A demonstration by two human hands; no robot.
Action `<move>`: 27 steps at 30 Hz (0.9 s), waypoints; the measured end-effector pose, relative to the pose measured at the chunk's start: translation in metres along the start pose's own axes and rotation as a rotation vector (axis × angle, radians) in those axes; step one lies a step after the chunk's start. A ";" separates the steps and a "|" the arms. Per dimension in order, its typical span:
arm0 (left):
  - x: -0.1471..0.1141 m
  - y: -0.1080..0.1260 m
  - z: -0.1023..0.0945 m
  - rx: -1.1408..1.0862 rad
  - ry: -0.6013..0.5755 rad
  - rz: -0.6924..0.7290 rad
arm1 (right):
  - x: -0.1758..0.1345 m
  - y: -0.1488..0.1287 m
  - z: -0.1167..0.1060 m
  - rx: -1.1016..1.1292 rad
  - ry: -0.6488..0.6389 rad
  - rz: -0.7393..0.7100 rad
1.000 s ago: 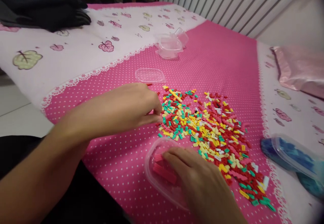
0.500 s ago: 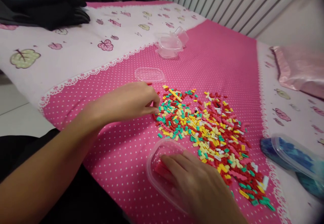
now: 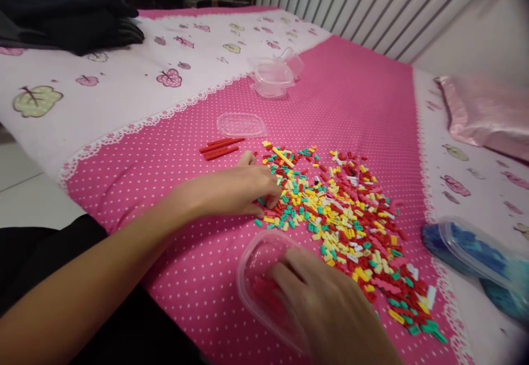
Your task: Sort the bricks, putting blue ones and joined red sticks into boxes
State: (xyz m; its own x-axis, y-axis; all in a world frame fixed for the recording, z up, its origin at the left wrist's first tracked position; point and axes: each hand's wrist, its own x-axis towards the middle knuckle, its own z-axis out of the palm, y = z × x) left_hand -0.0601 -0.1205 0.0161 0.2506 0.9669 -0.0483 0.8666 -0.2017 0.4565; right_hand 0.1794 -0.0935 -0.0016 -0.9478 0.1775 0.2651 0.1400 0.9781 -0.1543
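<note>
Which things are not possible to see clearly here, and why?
In the head view:
Pieces in the near box: partly covered by the right hand.
Anything pinched by the left hand: hidden by the hand itself.
Dark cloth: cut off by the left edge.

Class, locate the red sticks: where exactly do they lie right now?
In the head view, the red sticks lie left of centre, between the clear lid and the left hand, just left of the brick pile.
</note>
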 end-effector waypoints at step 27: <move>0.011 -0.014 0.006 -0.197 0.270 -0.080 | 0.026 0.063 -0.012 0.930 0.388 0.633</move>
State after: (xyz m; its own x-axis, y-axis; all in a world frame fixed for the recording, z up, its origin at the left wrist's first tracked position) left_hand -0.0665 -0.1077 0.0041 0.0390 0.9902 0.1339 0.7720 -0.1149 0.6252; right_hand 0.1677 -0.0255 0.0073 -0.6126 0.7781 0.1389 0.1385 0.2787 -0.9503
